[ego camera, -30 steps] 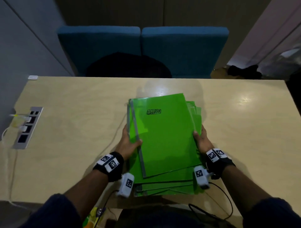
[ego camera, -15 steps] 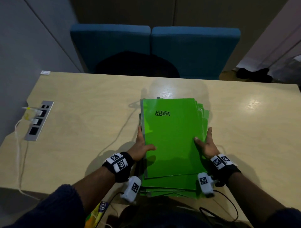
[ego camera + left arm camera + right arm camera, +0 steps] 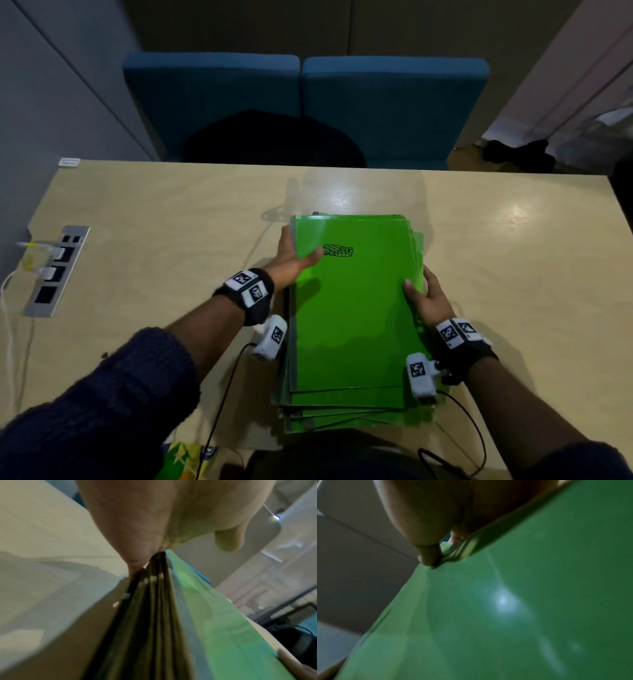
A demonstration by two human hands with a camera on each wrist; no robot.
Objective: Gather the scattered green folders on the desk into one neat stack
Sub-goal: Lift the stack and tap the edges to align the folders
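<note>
A stack of green folders (image 3: 352, 308) lies in the middle of the pale wooden desk (image 3: 171, 240), reaching its near edge. The top cover bears a black scribble, and lower folders stick out a little at the near end and the right. My left hand (image 3: 294, 257) presses the far left edge, fingers straight along the side and thumb flat on the cover. The left wrist view shows the palm (image 3: 163, 513) against the layered edges of the folders (image 3: 214, 628). My right hand (image 3: 424, 294) grips the right edge, with the thumb (image 3: 428, 558) on the top folder (image 3: 505, 601).
A metal socket panel (image 3: 56, 270) with white plugs and a cable sits at the desk's left edge. Two blue chairs (image 3: 308, 102) stand behind the desk, with a dark object (image 3: 274, 140) on them. A yellow-green packet (image 3: 185, 459) shows below the near edge.
My left hand has slid forward along the stack's left edge towards the far corner. The top folder has turned square to the pile. My right hand has stayed at the right edge.
</note>
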